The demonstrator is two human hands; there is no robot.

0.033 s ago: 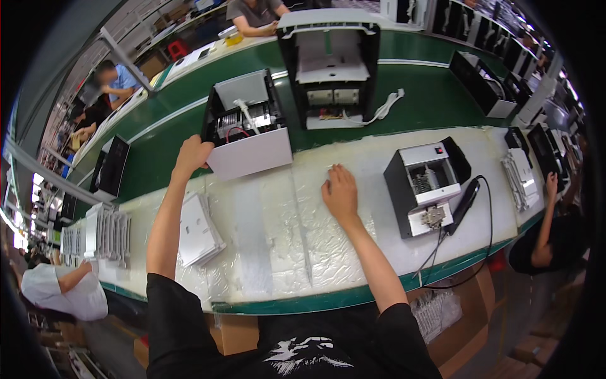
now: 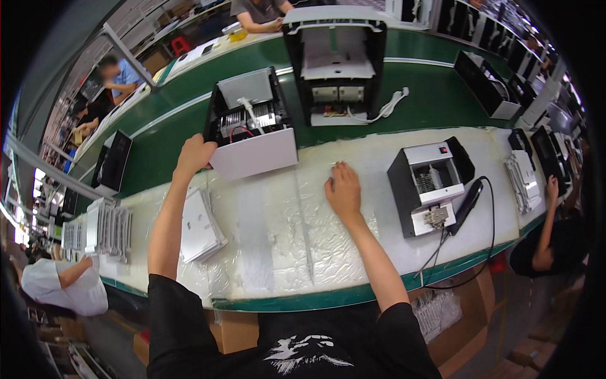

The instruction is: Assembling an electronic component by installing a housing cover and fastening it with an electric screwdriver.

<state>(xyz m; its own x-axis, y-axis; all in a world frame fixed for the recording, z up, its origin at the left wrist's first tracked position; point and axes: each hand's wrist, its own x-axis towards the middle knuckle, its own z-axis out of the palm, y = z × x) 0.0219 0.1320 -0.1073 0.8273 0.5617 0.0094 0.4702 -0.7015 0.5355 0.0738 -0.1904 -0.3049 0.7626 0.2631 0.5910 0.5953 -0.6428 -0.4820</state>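
White plates (image 2: 201, 228): being held up by the film-covered bench (image 2: 259, 271), near left
Right hand (image 2: 343, 189): being rested mid-bench, fingers released, pretty chill
Left hand (image 2: 194, 155): being set against the near-left corner of the open box (image 2: 255, 155), bench's far edge, left of centre; fingers partly hidden, grip can't be told tbh
Tall housing (image 2: 334, 66): being supported by the green surface (image 2: 169, 139), far centre

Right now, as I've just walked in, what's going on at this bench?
A person's left hand is at the left edge of an open box, with wires and parts showing inside. The right hand lies on the plastic-covered tabletop. White panels lie by the left forearm, and a small machine stands to the right.
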